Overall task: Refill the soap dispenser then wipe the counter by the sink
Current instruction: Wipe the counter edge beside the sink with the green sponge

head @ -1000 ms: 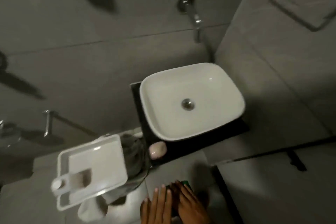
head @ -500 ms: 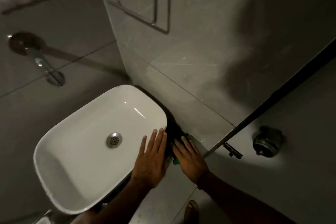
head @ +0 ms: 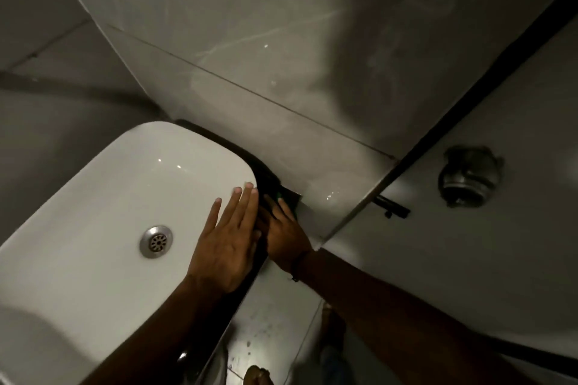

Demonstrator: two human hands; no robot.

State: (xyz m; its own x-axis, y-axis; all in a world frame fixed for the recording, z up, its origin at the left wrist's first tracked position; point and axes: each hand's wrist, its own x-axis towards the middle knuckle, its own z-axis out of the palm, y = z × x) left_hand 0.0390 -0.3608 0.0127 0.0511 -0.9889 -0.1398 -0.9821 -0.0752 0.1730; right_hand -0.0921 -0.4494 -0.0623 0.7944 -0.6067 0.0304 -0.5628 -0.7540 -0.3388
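A white basin (head: pixel 103 197) with a metal drain (head: pixel 155 241) sits on a narrow black counter (head: pixel 266 170). My left hand (head: pixel 226 244) lies flat with spread fingers on the basin's right rim. My right hand (head: pixel 281 228) presses a dark green cloth (head: pixel 289 197) onto the black counter strip between the basin and the tiled wall. Most of the cloth is hidden under the fingers. No soap dispenser is in view.
A grey tiled wall (head: pixel 281 56) stands close behind the counter's right end. A black door-frame edge (head: pixel 469 97) runs diagonally, with a small black latch (head: pixel 392 206). A round metal fitting (head: pixel 469 176) is on the surface to the right. A foot (head: pixel 258 376) shows below.
The view swung right, from the tray and soap side to the basin's right end. Both hands moved with the cloth up along the counter beside the wall.
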